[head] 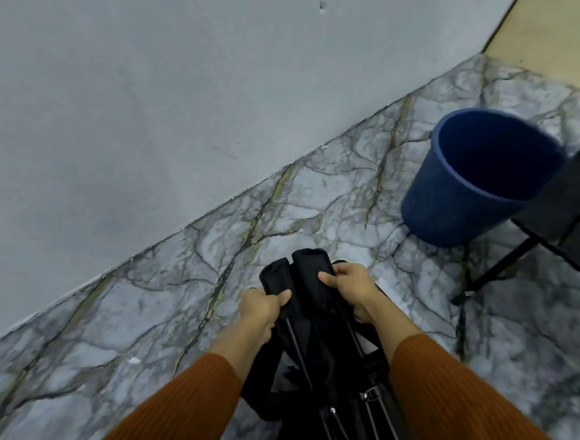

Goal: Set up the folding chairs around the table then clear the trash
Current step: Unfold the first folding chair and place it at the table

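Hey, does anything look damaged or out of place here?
Only small things: the grey wall has a chipped spot high up, and a white scrap lies on the marble floor.

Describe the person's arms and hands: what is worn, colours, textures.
Both arms wear long rust-orange sleeves of a finely ribbed knit. The left sleeve and the right sleeve end on the forearm, short of the wrist. The left hand and the right hand are bare: no gloves, and no watch or bracelet shows at either wrist.
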`<state>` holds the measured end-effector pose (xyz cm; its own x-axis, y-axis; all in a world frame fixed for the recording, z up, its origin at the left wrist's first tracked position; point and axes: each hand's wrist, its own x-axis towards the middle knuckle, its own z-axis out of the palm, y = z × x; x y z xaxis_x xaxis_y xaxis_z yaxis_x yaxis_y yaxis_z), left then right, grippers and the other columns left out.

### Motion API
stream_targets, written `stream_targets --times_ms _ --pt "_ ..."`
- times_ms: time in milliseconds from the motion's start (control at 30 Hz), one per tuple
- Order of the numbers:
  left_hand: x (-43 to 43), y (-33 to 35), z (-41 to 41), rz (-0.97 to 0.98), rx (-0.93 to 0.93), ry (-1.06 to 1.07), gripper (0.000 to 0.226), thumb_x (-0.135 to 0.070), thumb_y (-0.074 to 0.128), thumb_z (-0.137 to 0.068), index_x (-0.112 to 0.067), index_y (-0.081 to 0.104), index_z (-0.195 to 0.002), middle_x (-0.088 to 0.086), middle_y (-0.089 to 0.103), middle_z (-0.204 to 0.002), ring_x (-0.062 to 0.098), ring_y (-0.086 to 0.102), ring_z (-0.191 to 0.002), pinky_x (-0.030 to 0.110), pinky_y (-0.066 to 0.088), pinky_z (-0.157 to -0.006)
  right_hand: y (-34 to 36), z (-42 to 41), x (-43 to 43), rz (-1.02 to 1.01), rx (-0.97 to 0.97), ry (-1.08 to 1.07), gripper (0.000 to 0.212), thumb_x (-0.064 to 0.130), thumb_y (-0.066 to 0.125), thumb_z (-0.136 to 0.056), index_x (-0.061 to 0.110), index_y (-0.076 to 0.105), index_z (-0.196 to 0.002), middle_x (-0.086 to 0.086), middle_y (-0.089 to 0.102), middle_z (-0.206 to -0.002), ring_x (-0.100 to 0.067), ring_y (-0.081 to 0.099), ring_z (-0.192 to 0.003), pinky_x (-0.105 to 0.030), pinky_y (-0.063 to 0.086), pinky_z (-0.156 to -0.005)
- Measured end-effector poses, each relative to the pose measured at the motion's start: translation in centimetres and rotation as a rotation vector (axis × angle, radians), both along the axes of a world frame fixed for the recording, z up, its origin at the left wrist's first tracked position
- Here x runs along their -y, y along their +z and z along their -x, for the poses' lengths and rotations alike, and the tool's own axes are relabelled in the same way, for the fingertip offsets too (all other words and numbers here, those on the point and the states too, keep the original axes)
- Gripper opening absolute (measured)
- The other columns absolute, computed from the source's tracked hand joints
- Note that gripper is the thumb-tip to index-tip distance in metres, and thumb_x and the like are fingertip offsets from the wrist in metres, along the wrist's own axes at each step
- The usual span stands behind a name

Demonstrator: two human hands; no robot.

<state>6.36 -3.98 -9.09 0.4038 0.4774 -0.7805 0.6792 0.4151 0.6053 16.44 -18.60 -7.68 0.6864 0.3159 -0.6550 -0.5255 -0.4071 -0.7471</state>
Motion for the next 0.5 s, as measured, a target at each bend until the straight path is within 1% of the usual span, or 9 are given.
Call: stream_targets --times_ms 67,100,167,233,300,400,467,500 --pt "1.8 4.9 0.4 0.040 0.024 -0.027 0.009 -0.007 0.074 -0.082 -0.003 0.069 -0.089 0.013 0.072 -0.087 0.032 0.070 -0.082 0.041 0.060 -0.072 4.7 1.1 2.1 -0.008 0.058 -0.041 0.006 0.014 0.070 -0.086 0.008 0.070 -0.086 -0.014 0.075 -0.088 -0.028 0.072 -0.081 -0.040 0.059 -0.077" --pt "2.7 7.5 0.6 0.055 0.039 -0.051 0.006 -0.006 0.073 -0.083 -0.005 0.069 -0.088 0.011 0.072 -0.085 0.030 0.070 -0.081 0.039 0.059 -0.070 7.3 1.7 3.3 -0.010 0.090 -0.065 0.009 0.013 0.069 -0.086 0.005 0.070 -0.089 -0.014 0.075 -0.090 -0.029 0.072 -0.083 -0.041 0.060 -0.079" --pt "4.6 12.9 1.0 0.047 0.073 -0.113 0.004 -0.007 0.072 -0.085 -0.011 0.071 -0.084 0.007 0.073 -0.086 0.026 0.070 -0.082 0.037 0.059 -0.073 12.6 3.0 5.7 -0.016 0.152 -0.117 0.010 0.011 0.067 -0.088 0.003 0.071 -0.094 -0.011 0.076 -0.091 -0.026 0.073 -0.086 -0.040 0.060 -0.080" --pt "6.5 18.4 1.4 0.031 0.125 -0.201 0.007 -0.009 0.070 -0.086 -0.015 0.072 -0.086 0.005 0.074 -0.091 0.025 0.071 -0.088 0.041 0.059 -0.081 18.2 4.2 8.1 -0.026 0.220 -0.164 0.008 0.009 0.066 -0.088 0.010 0.072 -0.092 -0.008 0.076 -0.093 -0.023 0.072 -0.090 -0.038 0.059 -0.082" --pt "8.4 24.0 1.8 -0.005 0.179 -0.303 0.011 -0.011 0.069 -0.088 -0.013 0.073 -0.098 0.004 0.074 -0.099 0.024 0.070 -0.093 0.044 0.058 -0.088 24.0 5.7 10.5 -0.036 0.287 -0.204 0.012 0.009 0.065 -0.089 0.018 0.072 -0.094 -0.003 0.076 -0.096 -0.019 0.072 -0.092 -0.036 0.058 -0.084" --pt "11.0 31.9 2.9 -0.115 0.275 -0.475 0.021 -0.016 0.071 -0.087 -0.011 0.072 -0.107 0.006 0.074 -0.104 0.023 0.070 -0.097 0.046 0.056 -0.090 32.1 9.0 14.3 -0.045 0.365 -0.268 0.017 0.013 0.066 -0.089 0.029 0.072 -0.093 0.006 0.076 -0.096 -0.010 0.071 -0.094 -0.028 0.057 -0.084" --pt "12.7 36.7 4.1 -0.159 0.337 -0.585 0.025 -0.016 0.072 -0.086 -0.011 0.071 -0.110 0.006 0.073 -0.107 0.023 0.069 -0.100 0.044 0.055 -0.091 37.0 11.9 16.9 -0.041 0.399 -0.322 0.018 0.014 0.067 -0.089 0.031 0.072 -0.094 0.007 0.076 -0.098 -0.009 0.071 -0.096 -0.025 0.057 -0.084" --pt "13.5 39.0 4.8 -0.177 0.357 -0.632 0.026 -0.015 0.072 -0.085 -0.011 0.070 -0.111 0.006 0.073 -0.109 0.021 0.068 -0.099 0.040 0.056 -0.089 39.2 13.4 18.1 -0.035 0.421 -0.348 0.016 0.015 0.067 -0.088 0.029 0.071 -0.096 0.006 0.076 -0.099 -0.009 0.070 -0.097 -0.024 0.056 -0.085"
